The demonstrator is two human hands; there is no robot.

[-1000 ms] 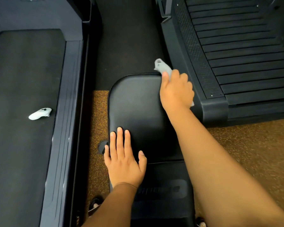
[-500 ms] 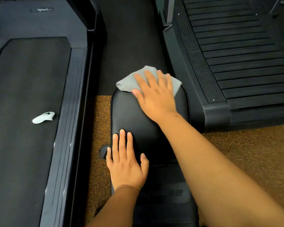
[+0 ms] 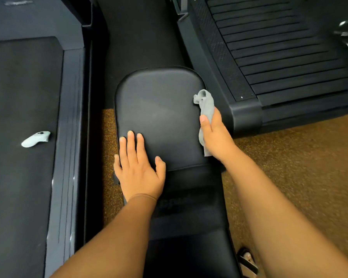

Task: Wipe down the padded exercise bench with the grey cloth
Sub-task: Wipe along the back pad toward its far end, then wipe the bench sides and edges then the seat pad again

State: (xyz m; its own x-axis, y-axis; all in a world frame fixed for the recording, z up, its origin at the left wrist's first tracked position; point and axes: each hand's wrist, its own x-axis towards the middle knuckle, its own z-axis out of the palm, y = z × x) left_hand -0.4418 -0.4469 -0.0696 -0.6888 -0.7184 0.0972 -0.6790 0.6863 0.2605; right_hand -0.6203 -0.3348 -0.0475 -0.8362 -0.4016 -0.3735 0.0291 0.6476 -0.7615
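Since before, right hand (image 3: 215, 133) slid the bunched, gripped grey cloth (image 3: 206, 106) to bench (image 3: 159, 109)'s right edge; it may slip off, missing padding; left hand (image 3: 138, 167) flat.

You are looking down at a brown speckled floor (image 3: 301, 167) spreading toward four o'clock, with a dark mat (image 3: 141, 37) running up at twelve o'clock. A treadmill (image 3: 24, 97) is lying along nine o'clock, a small white controller-like object (image 3: 36, 139) sitting on its belt. A slatted black machine (image 3: 279, 47) is filling two o'clock.
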